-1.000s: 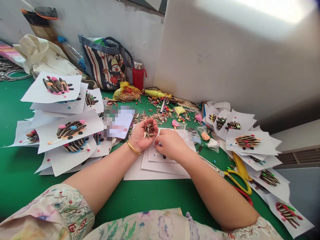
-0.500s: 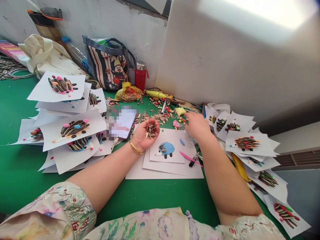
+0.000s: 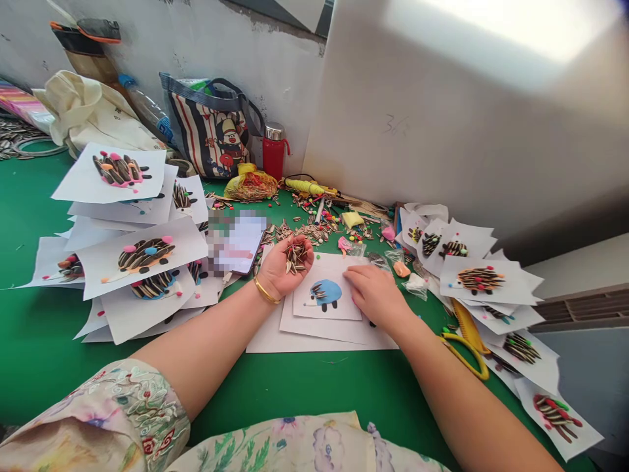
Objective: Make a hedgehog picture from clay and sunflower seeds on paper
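Observation:
My left hand (image 3: pixel 285 267) is cupped palm up, its fingers curled round a small heap of striped sunflower seeds (image 3: pixel 296 255). Just right of it, a white card (image 3: pixel 302 311) lies on larger white sheets (image 3: pixel 265 334) and bears a blue hedgehog shape (image 3: pixel 331 292) with a few seeds on its left part and dark feet. My right hand (image 3: pixel 373 295) is palm down at the card's right edge, fingers pointing left and close together. Whether anything is between those fingertips is too small to tell.
Stacks of hedgehog cards stand at left (image 3: pixel 142 255) and right (image 3: pixel 474 280). Behind the sheets are a phone (image 3: pixel 246 239), loose seeds (image 3: pixel 314 231), a yellow clay packet (image 3: pixel 352 219) and a red bottle (image 3: pixel 273 154). Yellow scissors (image 3: pixel 469 360) lie by my right forearm.
My right hand has moved from near the yellow clay packet down toward me to the card's right edge, now covering the pink tool. The yellow scissors have come into view. My left hand stays put.

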A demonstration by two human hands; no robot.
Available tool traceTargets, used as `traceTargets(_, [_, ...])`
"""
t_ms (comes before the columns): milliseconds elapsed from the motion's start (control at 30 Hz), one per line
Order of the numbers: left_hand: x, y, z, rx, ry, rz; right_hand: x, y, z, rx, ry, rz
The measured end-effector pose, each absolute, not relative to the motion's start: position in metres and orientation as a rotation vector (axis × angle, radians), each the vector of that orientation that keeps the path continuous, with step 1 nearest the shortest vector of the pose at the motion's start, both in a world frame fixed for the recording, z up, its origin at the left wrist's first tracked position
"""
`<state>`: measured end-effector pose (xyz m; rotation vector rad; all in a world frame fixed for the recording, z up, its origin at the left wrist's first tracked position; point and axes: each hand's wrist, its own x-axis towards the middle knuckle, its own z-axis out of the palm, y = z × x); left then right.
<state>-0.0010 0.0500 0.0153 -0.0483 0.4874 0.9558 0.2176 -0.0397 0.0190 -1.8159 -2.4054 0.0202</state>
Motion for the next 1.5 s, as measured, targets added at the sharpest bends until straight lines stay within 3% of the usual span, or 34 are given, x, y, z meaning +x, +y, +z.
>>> traceTargets(500, [0.001,0.049,0.007,0.003,0.5,0.905,0.243,-0.04,0.007,-1.934,-2.264,-0.134])
traceTargets(900, [0.002,0.05,0.007,0.017,0.509,0.899,0.243,-0.028,0.016,-1.789,-1.817,0.363])
traceTargets(1200, [0.003,0.049,0.009,0.022,0.543,0.901,0.243,-0.035,0.002,-1.884,-1.658,0.501])
traceTargets(1500, [0.004,0.049,0.01,0.022,0.555,0.909,0.245,-0.038,0.013,-2.144,-1.993,0.177])
